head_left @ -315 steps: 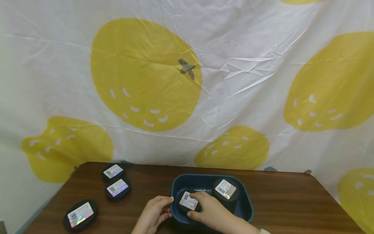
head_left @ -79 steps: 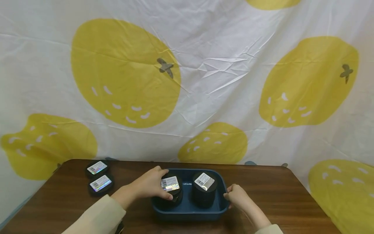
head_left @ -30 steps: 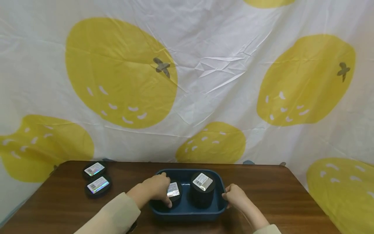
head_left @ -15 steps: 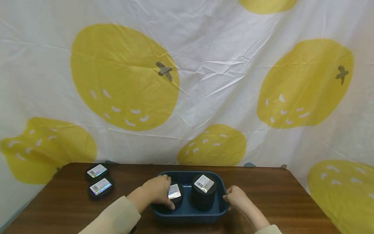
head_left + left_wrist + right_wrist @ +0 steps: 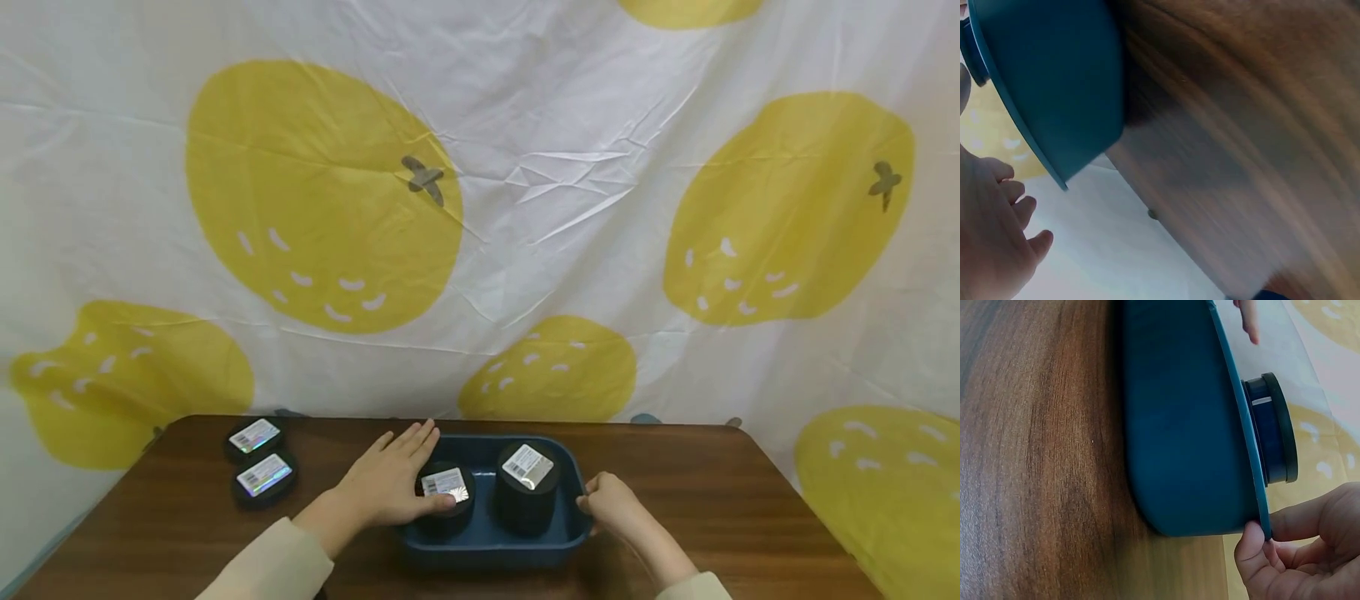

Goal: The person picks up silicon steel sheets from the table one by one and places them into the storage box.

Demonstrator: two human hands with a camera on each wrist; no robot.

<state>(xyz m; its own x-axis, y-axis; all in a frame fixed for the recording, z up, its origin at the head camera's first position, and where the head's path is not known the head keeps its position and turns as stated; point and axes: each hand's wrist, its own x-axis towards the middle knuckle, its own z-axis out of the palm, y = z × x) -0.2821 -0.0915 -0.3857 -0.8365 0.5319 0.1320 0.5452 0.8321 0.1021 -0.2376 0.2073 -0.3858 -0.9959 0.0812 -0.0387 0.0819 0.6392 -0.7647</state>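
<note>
A blue rectangular tray stands on the wooden table. Inside it, at the left, is a round black container with a barcode label on top. A taller black stack with a similar label stands at the tray's right. My left hand hovers at the left container, fingers straight and spread, thumb over its label; whether the thumb touches cannot be told. In the left wrist view the left fingers are beside the tray wall, holding nothing. My right hand pinches the tray rim at its right end.
Two more labelled black discs, a far one and a nearer one, lie close together at the table's back left. A white cloth with yellow fruit prints hangs behind the table's back edge.
Since 10.5 s ago, the front-left disc has left the table and the right hand has moved to the tray's right rim. Just now my left hand has let go of the left container, its fingers straightening.
</note>
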